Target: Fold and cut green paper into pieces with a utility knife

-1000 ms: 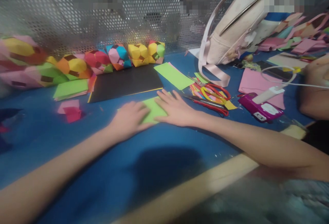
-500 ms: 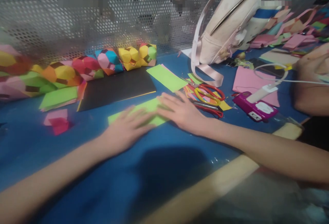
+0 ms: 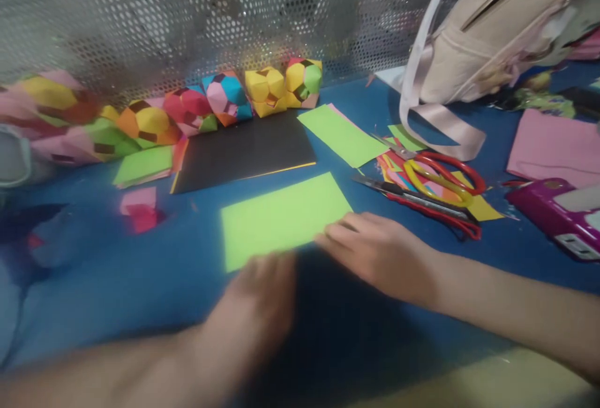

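Note:
A light green sheet of paper (image 3: 281, 217), oblong in shape, lies flat on the blue tabletop (image 3: 182, 289). My right hand (image 3: 379, 255) is at its near right corner, with curled fingers closed on the edge. At the near long edge is my left hand (image 3: 257, 302), fingers bent downward. Motion blurs that hand, so its grip is unclear. Beyond the sheet lies a black sheet (image 3: 248, 149) with a yellow edge under it. Another green strip of paper (image 3: 342, 135) rests to the right of the black sheet.
Red-and-yellow-handled scissors (image 3: 438, 177) and a cutter knife (image 3: 415, 199) lie on paper scraps at right. Folded paper balls (image 3: 227, 97) line the perforated metal panel (image 3: 154, 27). A pink folded piece (image 3: 143, 208) sits left. A purple power strip (image 3: 557, 214) and a bag (image 3: 487, 45) stand right.
My hands have come off the top of the green sheet to its near edge, leaving most of it uncovered. The view has shifted, moving the table things rightward.

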`<state>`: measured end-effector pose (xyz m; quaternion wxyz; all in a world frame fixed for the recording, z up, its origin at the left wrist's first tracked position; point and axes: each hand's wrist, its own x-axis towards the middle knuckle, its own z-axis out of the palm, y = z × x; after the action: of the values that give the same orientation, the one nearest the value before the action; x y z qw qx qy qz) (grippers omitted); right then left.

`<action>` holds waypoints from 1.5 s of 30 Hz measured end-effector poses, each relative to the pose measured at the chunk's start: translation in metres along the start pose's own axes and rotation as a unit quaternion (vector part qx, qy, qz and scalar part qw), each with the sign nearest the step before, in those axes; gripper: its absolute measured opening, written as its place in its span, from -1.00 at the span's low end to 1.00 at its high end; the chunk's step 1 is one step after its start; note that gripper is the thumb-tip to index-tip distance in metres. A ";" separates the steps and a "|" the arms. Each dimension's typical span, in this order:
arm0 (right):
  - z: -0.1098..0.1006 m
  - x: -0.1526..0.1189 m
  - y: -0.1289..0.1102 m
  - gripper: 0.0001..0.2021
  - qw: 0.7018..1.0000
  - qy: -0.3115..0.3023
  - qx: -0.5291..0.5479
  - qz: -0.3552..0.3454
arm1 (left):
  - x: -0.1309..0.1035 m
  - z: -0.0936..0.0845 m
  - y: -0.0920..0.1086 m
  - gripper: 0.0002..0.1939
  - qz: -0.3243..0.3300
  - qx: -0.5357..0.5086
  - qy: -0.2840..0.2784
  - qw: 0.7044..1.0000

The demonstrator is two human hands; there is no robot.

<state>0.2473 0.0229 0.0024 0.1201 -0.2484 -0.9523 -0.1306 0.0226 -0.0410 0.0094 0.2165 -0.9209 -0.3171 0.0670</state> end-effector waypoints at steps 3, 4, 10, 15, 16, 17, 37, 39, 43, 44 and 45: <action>-0.002 -0.008 0.000 -0.79 0.999 0.000 -0.037 -0.005 | -0.013 -0.003 -0.001 -0.49 -0.051 0.041 0.021 0.998; -0.002 -0.011 0.002 -0.78 0.999 0.000 -0.047 -0.009 | -0.017 -0.003 -0.001 -0.49 -0.056 0.052 0.026 0.997; -0.006 -0.022 0.015 -0.77 0.997 -0.026 -0.073 0.024 | -0.037 -0.001 -0.013 -0.45 -0.057 0.021 -0.056 0.997; -0.012 -0.022 0.022 -0.77 0.997 -0.021 -0.011 0.075 | -0.012 0.005 -0.055 -0.74 -0.107 -0.087 -0.069 0.988; -0.014 -0.022 0.024 -0.77 0.996 -0.022 0.010 0.085 | -0.001 0.007 -0.064 -0.73 -0.124 -0.093 -0.047 0.987; -0.016 -0.022 0.027 -0.77 0.995 -0.022 0.030 0.095 | 0.009 0.010 -0.071 -0.71 -0.137 -0.098 -0.023 0.985; -0.019 -0.034 0.061 -0.82 0.959 -0.088 0.049 0.266 | 0.040 0.043 -0.089 -0.36 -0.131 -0.197 0.055 0.970; -0.018 -0.032 0.059 -0.86 0.956 -0.091 0.076 0.269 | 0.039 0.046 -0.089 -0.35 -0.127 -0.193 0.064 0.971; -0.016 -0.033 0.058 -0.86 0.957 -0.076 0.104 0.258 | 0.039 0.048 -0.089 -0.35 -0.118 -0.190 0.076 0.972; -0.016 -0.034 0.058 -0.85 0.960 -0.069 0.106 0.251 | 0.039 0.048 -0.089 -0.36 -0.116 -0.189 0.076 0.972; -0.016 -0.034 0.058 -0.84 0.963 -0.061 0.104 0.241 | 0.040 0.048 -0.089 -0.36 -0.115 -0.190 0.075 0.972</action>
<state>0.3081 0.0518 0.0181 0.1146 -0.4645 -0.8780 0.0172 -0.0076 0.0631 0.0058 0.0674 -0.9048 -0.4110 -0.0890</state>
